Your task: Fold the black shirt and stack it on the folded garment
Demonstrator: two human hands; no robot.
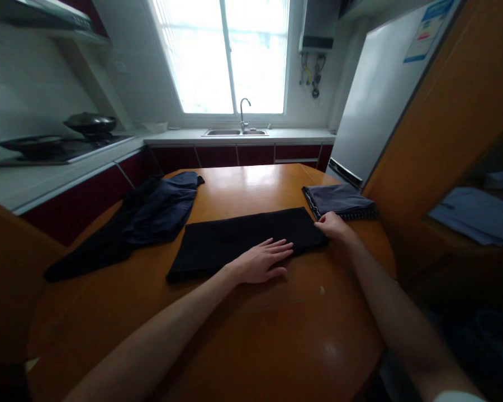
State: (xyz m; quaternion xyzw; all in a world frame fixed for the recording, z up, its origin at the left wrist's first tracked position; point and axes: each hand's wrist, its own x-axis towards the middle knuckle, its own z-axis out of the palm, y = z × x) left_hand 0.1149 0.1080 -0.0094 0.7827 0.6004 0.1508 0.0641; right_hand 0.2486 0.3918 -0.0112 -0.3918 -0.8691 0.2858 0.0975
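Note:
A black garment (226,245), folded into a long flat strip, lies across the middle of the wooden table (255,340). It looks like trousers, though its exact kind is hard to tell. My left hand (264,261) rests on its near edge, fingers stretched out and slightly spread. At the garment's right end, my right hand (333,226) pinches the corner between thumb and fingers. Just behind that hand sits a neat stack of folded grey and dark clothes (339,200).
Loose dark blue and black clothes (159,209) lie in a heap on the table's left side. Beyond the table run a counter with a sink (222,133) and tap, and a stove with pans (90,124) at left. A fridge (377,95) stands at right.

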